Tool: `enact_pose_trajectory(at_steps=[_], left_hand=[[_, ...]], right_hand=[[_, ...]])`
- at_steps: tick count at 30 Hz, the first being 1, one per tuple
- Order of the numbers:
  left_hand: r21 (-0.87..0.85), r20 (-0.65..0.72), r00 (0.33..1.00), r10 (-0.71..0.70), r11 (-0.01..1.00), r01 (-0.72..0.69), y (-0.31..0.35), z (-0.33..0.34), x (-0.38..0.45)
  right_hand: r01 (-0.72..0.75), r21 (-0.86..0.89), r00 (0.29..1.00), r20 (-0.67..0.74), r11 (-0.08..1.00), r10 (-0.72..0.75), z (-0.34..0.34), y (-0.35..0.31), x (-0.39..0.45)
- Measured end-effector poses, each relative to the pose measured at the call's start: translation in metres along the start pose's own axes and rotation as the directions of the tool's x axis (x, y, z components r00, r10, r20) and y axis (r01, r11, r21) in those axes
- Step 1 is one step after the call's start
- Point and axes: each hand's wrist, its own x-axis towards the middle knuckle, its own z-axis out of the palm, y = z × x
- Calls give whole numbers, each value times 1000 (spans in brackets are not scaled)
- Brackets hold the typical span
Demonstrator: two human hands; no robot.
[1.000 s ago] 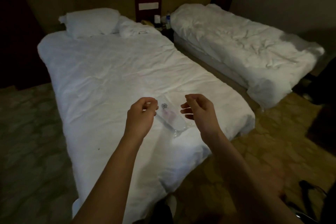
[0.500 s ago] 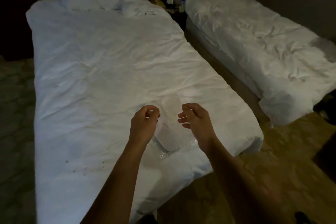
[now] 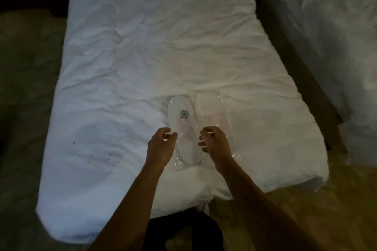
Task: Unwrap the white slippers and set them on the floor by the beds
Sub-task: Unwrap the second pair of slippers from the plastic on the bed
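Though dim and wordless, a grey pinwheel logo (image 3: 184,114) on the wrapped slipper (image 3: 184,128), fingers (image 3: 204,138) seemingly pinching its wrap (image 3: 221,112).

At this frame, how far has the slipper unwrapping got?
Done: the wrapped slipper with the grey logo lies on the near bed. In hand: the left hand and right hand have curled fingers at the clear plastic wrap on either side of it; whether it is torn open I cannot tell. Left: freeing the slippers and setting them on the floor.
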Motion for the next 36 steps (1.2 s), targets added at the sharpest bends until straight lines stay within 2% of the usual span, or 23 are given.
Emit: enact_pose_trajectory(at_steps=[5,9,14,18,22,28,33,36], left_hand=[[98,-52,985,-166,980,171,-41,38,11],[144,-37,965,-258,955,261,-64,63,22],[148,-46,958,-284,946,287,-77,83,38],[62,-47,951,-305,950,307,-83,90,52],[-59,-11,958,-287,956,286,-83,97,63],[-90,-1,963,-271,959,270,-81,95,59],[-101,-172,978,-114,990,98,-53,90,38],[24,-339,940,20,1000,-13,-24,81,31]], right_hand=[[-69,-129,993,85,989,81,0,39,35],[-46,-256,982,163,966,90,-3,71,39],[2,-372,961,257,928,101,5,97,42],[39,-414,959,270,909,82,20,100,55],[68,-426,957,284,902,62,28,97,62],[21,-391,962,258,920,88,25,81,57],[-55,-263,976,192,963,108,40,43,50],[-47,-193,971,220,980,90,48,9,46]])
